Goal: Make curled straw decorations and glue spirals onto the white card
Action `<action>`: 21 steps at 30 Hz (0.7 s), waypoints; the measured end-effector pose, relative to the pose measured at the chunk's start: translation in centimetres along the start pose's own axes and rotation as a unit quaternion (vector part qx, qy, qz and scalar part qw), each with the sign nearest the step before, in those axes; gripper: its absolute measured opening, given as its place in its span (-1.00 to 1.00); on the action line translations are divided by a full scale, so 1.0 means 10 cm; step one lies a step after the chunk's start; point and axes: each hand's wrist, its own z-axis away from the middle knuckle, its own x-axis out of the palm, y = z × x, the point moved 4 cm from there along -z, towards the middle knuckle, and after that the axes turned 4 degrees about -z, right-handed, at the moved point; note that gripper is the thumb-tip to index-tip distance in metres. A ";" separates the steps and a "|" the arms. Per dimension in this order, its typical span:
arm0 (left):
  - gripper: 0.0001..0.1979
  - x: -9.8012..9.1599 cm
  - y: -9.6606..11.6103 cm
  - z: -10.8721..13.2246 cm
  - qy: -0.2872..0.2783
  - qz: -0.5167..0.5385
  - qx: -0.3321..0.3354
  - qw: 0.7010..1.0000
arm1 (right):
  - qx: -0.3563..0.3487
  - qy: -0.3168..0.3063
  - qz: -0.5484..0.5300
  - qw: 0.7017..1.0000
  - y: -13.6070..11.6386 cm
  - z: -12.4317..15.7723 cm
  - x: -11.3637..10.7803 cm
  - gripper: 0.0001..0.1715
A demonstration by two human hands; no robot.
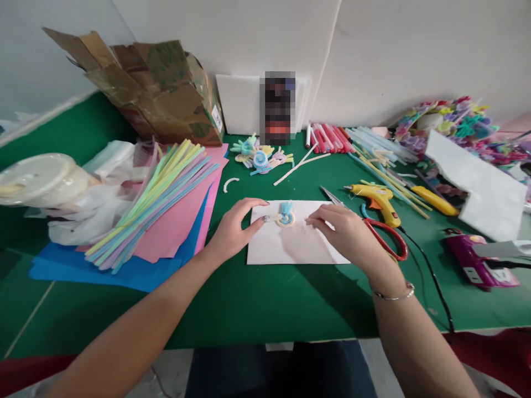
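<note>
Blue spiral ornament [285,214] between left fingers [258,220] and right fingers [314,221].

We reach in from the near edge with both bare forearms, angled toward each other so that the hands nearly meet in the middle. Our left hand [232,229] lies palm down, its fingers [249,206] stretched out to the right, the thumb tucked low beneath them. Our right hand [346,232] is palm down too, knuckles raised, its fingers [323,214] drawn together and pointing left; whether their tips pinch we cannot tell. A small gap separates the two sets of fingertips. The left wrist runs straight with its forearm, and the right wrist bends slightly inward.
</note>
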 end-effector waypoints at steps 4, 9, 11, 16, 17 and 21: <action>-0.72 0.05 -0.07 -0.04 -0.015 -0.049 0.054 0.997 | -0.030 -0.120 -0.001 0.992 -0.04 0.17 0.00 -0.74; -0.75 0.08 -0.11 -0.06 -0.007 -0.053 0.085 0.995 | 0.021 -0.019 -0.001 1.000 0.27 0.39 -0.30 -0.83; -0.80 0.05 -0.12 -0.12 0.010 -0.053 0.088 0.995 | 0.104 0.093 0.061 0.988 0.53 0.47 -0.54 -0.82; -0.86 0.07 -0.09 -0.38 0.026 -0.026 0.113 0.993 | 0.396 0.133 0.176 0.891 1.11 0.62 -0.81 -0.78; -0.86 0.11 -0.08 -0.44 0.006 -0.013 0.123 0.992 | 0.420 0.111 0.172 0.884 1.18 0.61 -0.79 -0.77; -0.85 0.26 -0.09 -0.60 -0.049 0.015 0.144 0.988 | 0.426 0.085 0.125 0.892 1.29 0.54 -0.69 -0.79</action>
